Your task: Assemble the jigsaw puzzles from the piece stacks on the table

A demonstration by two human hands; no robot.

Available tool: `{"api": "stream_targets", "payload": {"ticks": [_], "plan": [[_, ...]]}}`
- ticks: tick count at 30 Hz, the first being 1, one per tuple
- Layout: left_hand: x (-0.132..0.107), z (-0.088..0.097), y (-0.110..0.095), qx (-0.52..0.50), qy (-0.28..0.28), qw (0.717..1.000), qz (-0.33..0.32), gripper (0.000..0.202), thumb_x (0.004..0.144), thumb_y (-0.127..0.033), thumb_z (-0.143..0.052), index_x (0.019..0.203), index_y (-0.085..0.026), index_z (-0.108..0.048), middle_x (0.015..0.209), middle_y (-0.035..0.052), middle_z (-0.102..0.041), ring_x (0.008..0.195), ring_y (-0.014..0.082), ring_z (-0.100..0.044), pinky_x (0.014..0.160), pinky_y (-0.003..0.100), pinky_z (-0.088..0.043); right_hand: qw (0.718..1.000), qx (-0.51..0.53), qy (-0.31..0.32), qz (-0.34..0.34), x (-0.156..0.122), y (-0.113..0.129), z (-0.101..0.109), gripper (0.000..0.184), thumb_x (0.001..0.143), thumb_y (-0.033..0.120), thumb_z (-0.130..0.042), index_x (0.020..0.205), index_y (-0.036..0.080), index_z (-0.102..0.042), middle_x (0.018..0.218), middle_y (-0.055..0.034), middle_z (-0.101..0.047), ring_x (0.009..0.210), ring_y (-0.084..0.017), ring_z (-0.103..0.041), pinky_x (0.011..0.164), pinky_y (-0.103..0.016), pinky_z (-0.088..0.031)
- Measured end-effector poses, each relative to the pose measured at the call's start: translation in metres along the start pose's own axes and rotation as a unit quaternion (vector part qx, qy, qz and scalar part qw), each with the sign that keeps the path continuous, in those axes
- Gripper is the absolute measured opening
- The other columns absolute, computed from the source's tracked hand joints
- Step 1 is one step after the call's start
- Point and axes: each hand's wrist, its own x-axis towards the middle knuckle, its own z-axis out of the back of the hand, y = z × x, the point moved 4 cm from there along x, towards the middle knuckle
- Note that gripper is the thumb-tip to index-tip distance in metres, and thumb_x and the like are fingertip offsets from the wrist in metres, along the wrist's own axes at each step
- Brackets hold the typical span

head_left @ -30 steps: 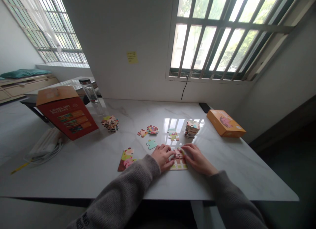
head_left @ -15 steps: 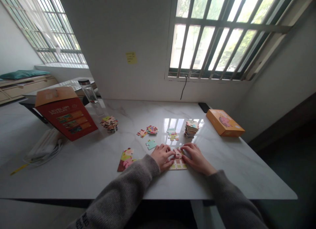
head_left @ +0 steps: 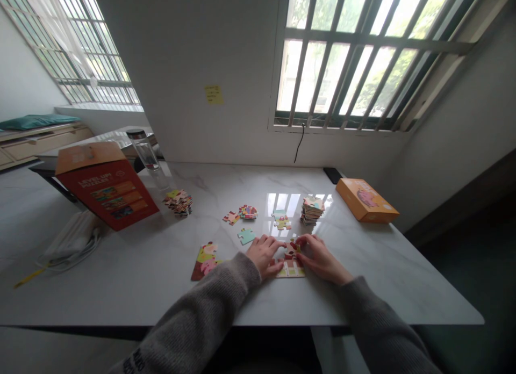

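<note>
A joined puzzle section with a pale fence [head_left: 291,270] lies on the table in front of me. Above its upper edge a dark red puzzle piece [head_left: 291,250] is pinched at its right side by my right hand [head_left: 318,258], thumb and fingers drawn together. My left hand [head_left: 264,256] rests on the section's left side, fingers apart, with the thumb tip on it. Left of my left sleeve lies another joined section with a pink pig [head_left: 207,262]. Just beyond my left hand is a loose mint-green piece [head_left: 245,235].
Two joined pieces [head_left: 281,219] and a small colourful pile [head_left: 248,212] lie farther back. Taller stacks of pieces stand right [head_left: 312,210] and left [head_left: 179,203]. An orange box [head_left: 366,200], a red box [head_left: 108,186] and a glass bottle [head_left: 144,149] stand around the edges.
The fingers of my right hand have curled in, and the dark red piece between my hands has shifted and turned slightly. My left fingers have lifted off it a little.
</note>
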Motion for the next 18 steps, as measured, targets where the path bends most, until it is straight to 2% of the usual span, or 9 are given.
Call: {"api": "stream_targets", "payload": {"ticks": [4, 9, 13, 18], "plan": [[0.0003, -0.0002, 0.0007, 0.002, -0.001, 1.000, -0.002, 0.055, 0.086, -0.039, -0.063, 0.137, -0.025, -0.050, 0.122, 0.0074, -0.061, 0.111, 0.0286, -0.050, 0.095, 0.044, -0.039, 1.000, 0.026, -0.010, 0.007, -0.0002, -0.0037, -0.0012, 0.037, 0.085, 0.025, -0.064, 0.122, 0.023, -0.062, 0.101, -0.0054, -0.069, 0.098, -0.024, -0.060, 0.095, -0.043, -0.045], [0.0006, -0.0025, 0.0018, 0.012, -0.003, 1.000, 0.001, 0.070, 0.087, -0.041, -0.063, 0.149, -0.022, -0.037, 0.124, 0.0092, -0.060, 0.111, 0.0290, -0.050, 0.095, 0.044, -0.038, 0.998, 0.055, -0.014, 0.001, 0.0034, 0.0005, -0.0003, 0.020, 0.093, 0.032, -0.057, 0.105, 0.022, -0.070, 0.099, -0.0070, -0.072, 0.095, -0.025, -0.063, 0.092, -0.042, -0.048], [0.0007, -0.0033, 0.0019, 0.014, -0.003, 1.000, 0.002, 0.072, 0.087, -0.041, -0.062, 0.150, -0.022, -0.036, 0.125, 0.0093, -0.060, 0.111, 0.0292, -0.050, 0.095, 0.044, -0.038, 0.993, 0.113, -0.014, -0.030, 0.0060, 0.0029, 0.0009, 0.028, 0.096, 0.044, -0.055, 0.099, 0.021, -0.071, 0.095, -0.0072, -0.074, 0.089, -0.023, -0.066, 0.083, -0.037, -0.053], [0.0007, -0.0025, 0.0013, 0.014, -0.002, 1.000, 0.001, 0.073, 0.086, -0.040, -0.063, 0.150, -0.021, -0.036, 0.124, 0.0093, -0.060, 0.111, 0.0291, -0.051, 0.094, 0.043, -0.039, 0.976, 0.200, -0.028, -0.083, 0.0076, -0.0037, 0.0015, 0.036, 0.092, 0.052, -0.058, 0.100, 0.020, -0.070, 0.097, -0.0069, -0.075, 0.088, -0.023, -0.069, 0.082, -0.036, -0.055]]}}
